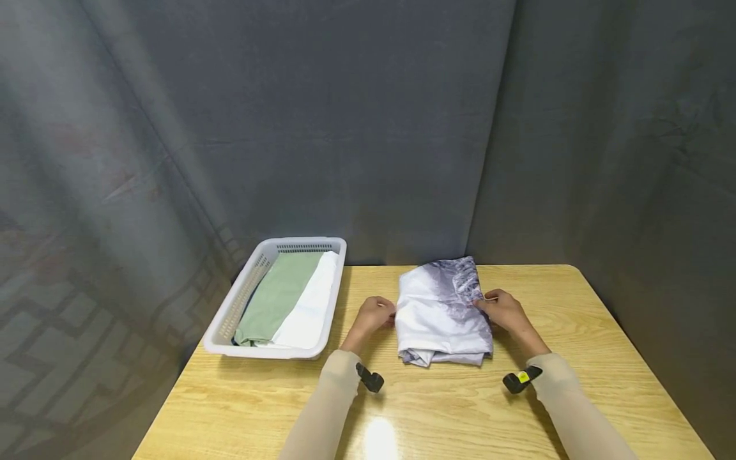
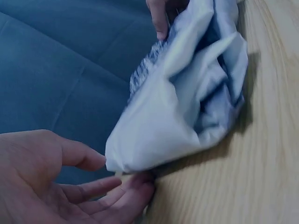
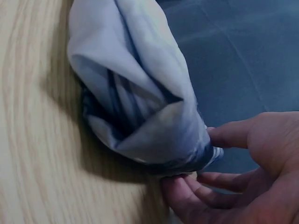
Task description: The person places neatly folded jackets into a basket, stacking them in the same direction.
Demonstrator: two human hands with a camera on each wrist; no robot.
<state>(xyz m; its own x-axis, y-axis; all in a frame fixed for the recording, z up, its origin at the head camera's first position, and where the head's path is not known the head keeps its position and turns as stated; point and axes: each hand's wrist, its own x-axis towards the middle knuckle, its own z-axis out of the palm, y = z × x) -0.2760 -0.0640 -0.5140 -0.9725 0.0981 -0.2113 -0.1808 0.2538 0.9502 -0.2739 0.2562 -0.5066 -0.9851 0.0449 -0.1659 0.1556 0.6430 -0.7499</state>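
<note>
A folded white cloth with a purple-grey print (image 1: 439, 313) lies on the wooden table, its layers loosely bunched at the near edge. At its left side my left hand (image 1: 375, 314) pinches the edge, thumb above and fingers below, as the left wrist view shows at the cloth's corner (image 2: 135, 149). On the opposite side my right hand (image 1: 505, 311) holds the printed edge, its thumb on top and fingertips underneath. Open folds of the cloth (image 3: 135, 93) show in the right wrist view.
Left of the cloth stands a white plastic basket (image 1: 209, 338) with slotted walls. Inside it lie a folded green cloth (image 1: 282, 294) and a white cloth (image 1: 310, 303). Grey curtains (image 1: 345, 128) hang behind and beside the wooden table (image 1: 437, 415).
</note>
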